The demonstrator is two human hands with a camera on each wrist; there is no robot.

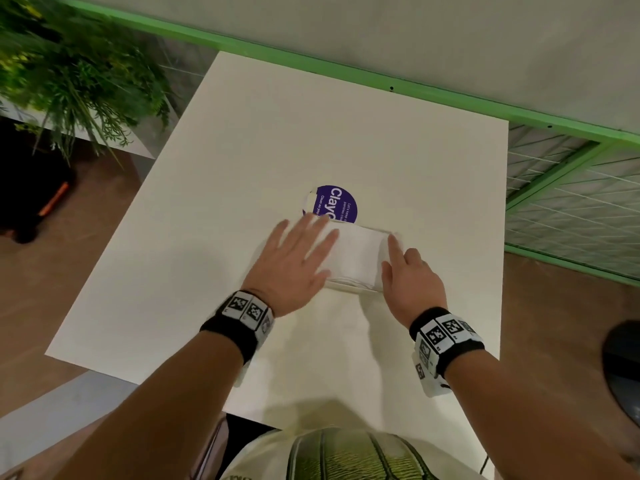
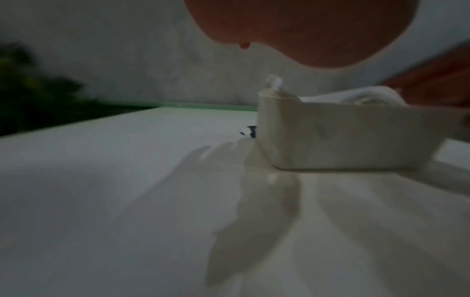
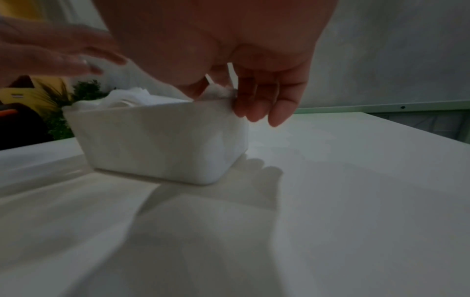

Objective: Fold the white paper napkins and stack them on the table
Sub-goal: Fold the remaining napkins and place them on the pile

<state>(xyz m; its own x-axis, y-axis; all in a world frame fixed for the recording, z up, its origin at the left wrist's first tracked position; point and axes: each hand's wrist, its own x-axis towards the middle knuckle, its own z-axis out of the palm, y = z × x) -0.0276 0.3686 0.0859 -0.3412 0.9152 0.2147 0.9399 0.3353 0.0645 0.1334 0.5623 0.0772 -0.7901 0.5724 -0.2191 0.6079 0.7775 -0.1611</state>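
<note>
A white rectangular holder [image 1: 349, 284] [image 2: 343, 136] [image 3: 157, 140] stands mid-table, filled with white paper napkins [image 1: 360, 251] [image 2: 356, 96] [image 3: 127, 98]. My left hand [image 1: 304, 244] [image 2: 305, 30] [image 3: 63, 52] is spread flat with straight fingers over the holder's left end; whether it touches the napkins I cannot tell. My right hand [image 1: 394, 251] [image 3: 229, 94] is at the holder's right end, index finger along the edge. In the right wrist view its thumb and fingers pinch a napkin corner [image 3: 218, 91] at the rim.
A round purple sticker [image 1: 337, 204] lies on the white table [image 1: 242, 168] just behind the holder. A leafy plant [image 1: 69, 71] stands at far left, a green-framed wire partition [image 1: 571, 202] at right, a dark round object [image 1: 623, 368] by the near right edge.
</note>
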